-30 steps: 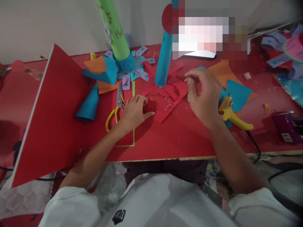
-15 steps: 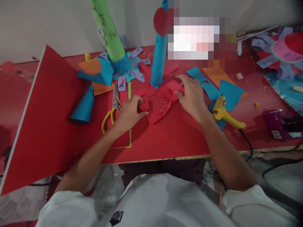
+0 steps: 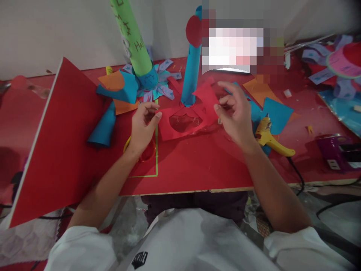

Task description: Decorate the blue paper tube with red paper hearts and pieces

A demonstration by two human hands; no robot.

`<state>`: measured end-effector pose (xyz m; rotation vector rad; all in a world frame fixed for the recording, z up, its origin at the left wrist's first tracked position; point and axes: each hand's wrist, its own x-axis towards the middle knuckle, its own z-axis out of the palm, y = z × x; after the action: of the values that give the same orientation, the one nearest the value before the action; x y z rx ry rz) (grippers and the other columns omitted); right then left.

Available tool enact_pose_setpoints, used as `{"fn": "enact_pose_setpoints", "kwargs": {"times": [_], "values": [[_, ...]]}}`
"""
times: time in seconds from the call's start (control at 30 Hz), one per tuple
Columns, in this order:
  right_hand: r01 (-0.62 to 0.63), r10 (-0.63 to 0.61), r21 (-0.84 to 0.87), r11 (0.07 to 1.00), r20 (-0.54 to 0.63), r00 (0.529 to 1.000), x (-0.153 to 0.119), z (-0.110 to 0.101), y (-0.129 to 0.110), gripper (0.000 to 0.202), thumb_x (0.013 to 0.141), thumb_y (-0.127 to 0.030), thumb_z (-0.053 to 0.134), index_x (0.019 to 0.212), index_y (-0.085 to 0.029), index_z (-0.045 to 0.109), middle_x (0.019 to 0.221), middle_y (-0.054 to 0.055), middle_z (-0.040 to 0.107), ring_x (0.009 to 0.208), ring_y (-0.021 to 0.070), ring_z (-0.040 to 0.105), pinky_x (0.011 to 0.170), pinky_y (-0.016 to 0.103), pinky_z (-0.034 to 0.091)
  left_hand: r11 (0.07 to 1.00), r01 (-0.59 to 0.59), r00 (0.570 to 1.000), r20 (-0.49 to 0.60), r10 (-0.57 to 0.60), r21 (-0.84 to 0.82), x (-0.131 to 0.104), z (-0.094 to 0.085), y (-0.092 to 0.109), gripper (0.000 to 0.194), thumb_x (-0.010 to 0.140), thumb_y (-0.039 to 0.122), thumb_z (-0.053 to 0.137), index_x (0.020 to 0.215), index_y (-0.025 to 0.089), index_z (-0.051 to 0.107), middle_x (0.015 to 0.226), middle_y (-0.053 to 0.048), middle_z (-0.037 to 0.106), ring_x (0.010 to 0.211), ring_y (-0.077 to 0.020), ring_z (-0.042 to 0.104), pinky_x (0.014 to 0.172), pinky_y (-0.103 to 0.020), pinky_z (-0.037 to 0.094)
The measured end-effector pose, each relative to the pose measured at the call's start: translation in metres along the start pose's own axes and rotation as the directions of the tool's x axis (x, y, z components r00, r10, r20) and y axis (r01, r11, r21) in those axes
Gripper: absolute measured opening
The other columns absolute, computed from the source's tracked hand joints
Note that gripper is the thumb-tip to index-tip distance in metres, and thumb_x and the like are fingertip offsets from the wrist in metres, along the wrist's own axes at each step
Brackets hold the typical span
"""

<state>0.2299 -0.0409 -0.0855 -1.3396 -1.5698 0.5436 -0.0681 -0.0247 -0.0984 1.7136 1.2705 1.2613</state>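
Note:
A red paper piece [image 3: 166, 130] with a round hole cut in it is raised between my hands, in front of the blue paper tube [image 3: 190, 77]. My left hand [image 3: 143, 126] pinches its left end between thumb and fingers. At the other end, my right hand [image 3: 237, 114] grips the right edge with thumb and fingertips. The tube stands upright with a red disc [image 3: 193, 31] near its top. Red paper strips lie round its foot, partly hidden by the held piece. Yellow-handled scissors [image 3: 126, 144] lie mostly behind my left hand.
Left are a standing red board [image 3: 56, 150], a blue paper cone [image 3: 104, 128] and a green tube [image 3: 135, 49] in a blue base. A yellow glue gun [image 3: 272, 141], blue and orange scraps, a purple device [image 3: 335, 152] and a pink ring [image 3: 342, 60] lie right.
The holed red paper has been lifted and spread out, its hole now facing me. My left hand has moved left and up, my right hand slightly right.

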Motion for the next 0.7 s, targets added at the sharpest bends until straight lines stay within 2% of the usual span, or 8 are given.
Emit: {"fn": "enact_pose_setpoints", "kwargs": {"times": [0.07,0.2,0.33,0.43,0.53,0.6,0.7], "values": [[-0.019,0.018,0.056,0.998,0.014,1.000,0.000,0.005,0.005,0.040,0.095,-0.040,0.069,0.134,-0.033,0.065,0.089,0.002,0.073,0.080,0.0230,0.067,0.073,0.040,0.057,1.000,0.002,0.998,-0.057,-0.001,0.008,0.001,-0.001,-0.003,0.023,0.098,0.048,0.070,0.102,0.026,0.063,0.095,-0.002,0.062,0.084,-0.0158,0.059,0.078,-0.031,0.050],[-0.070,0.065,0.182,0.981,0.031,0.997,0.001,0.016,0.015,0.015,0.092,-0.040,0.072,0.098,-0.028,0.067,0.086,0.001,0.068,0.077,0.0199,0.063,0.066,0.035,0.050,1.000,0.006,0.992,-0.124,-0.006,-0.007,0.003,-0.002,-0.006,0.036,0.098,0.059,0.069,0.093,0.026,0.055,0.086,0.000,0.052,0.075,-0.0146,0.052,0.071,-0.030,0.047],[-0.107,0.101,0.238,0.965,0.038,0.994,0.001,0.020,0.016,0.021,0.091,-0.036,0.072,0.082,-0.027,0.056,0.076,-0.003,0.053,0.066,0.0152,0.050,0.059,0.032,0.040,1.000,0.008,0.991,-0.133,-0.005,0.022,0.003,-0.003,-0.007,0.048,0.096,0.071,0.066,0.097,0.026,0.051,0.081,0.002,0.045,0.068,-0.0138,0.045,0.065,-0.030,0.040],[-0.083,0.074,0.217,0.973,0.049,0.996,0.000,0.021,0.013,0.022,0.092,-0.036,0.069,0.080,-0.027,0.054,0.075,-0.003,0.049,0.065,0.0152,0.047,0.060,0.033,0.039,0.998,-0.003,0.993,-0.113,0.011,0.070,0.004,-0.004,-0.008,0.048,0.095,0.073,0.066,0.103,0.026,0.054,0.075,0.004,0.040,0.065,-0.0138,0.042,0.064,-0.030,0.036],[-0.101,0.084,0.243,0.965,0.081,0.993,-0.002,0.023,0.016,0.011,0.090,-0.033,0.068,0.090,-0.028,0.059,0.077,-0.002,0.057,0.066,0.0165,0.052,0.059,0.033,0.040,0.992,-0.025,0.993,-0.109,0.039,0.123,0.005,-0.005,-0.011,0.050,0.094,0.073,0.067,0.111,0.027,0.056,0.075,0.004,0.042,0.067,-0.0145,0.045,0.066,-0.030,0.038],[-0.129,0.108,0.266,0.955,0.094,0.990,-0.002,0.024,0.020,0.017,0.086,-0.030,0.069,0.099,-0.028,0.060,0.080,-0.002,0.062,0.070,0.0174,0.058,0.060,0.032,0.042,0.990,-0.023,0.994,-0.106,0.038,0.136,0.006,-0.006,-0.012,0.053,0.092,0.074,0.069,0.114,0.027,0.056,0.080,0.003,0.048,0.071,-0.0150,0.049,0.068,-0.030,0.040],[-0.145,0.125,0.266,0.953,0.092,0.988,-0.001,0.025,0.025,0.021,0.082,-0.029,0.072,0.097,-0.028,0.057,0.084,-0.002,0.064,0.076,0.0184,0.062,0.062,0.032,0.045,0.991,-0.011,0.995,-0.098,0.024,0.134,0.007,-0.007,-0.014,0.052,0.090,0.072,0.072,0.104,0.025,0.055,0.085,0.001,0.052,0.075,-0.0150,0.052,0.070,-0.030,0.043]]}}
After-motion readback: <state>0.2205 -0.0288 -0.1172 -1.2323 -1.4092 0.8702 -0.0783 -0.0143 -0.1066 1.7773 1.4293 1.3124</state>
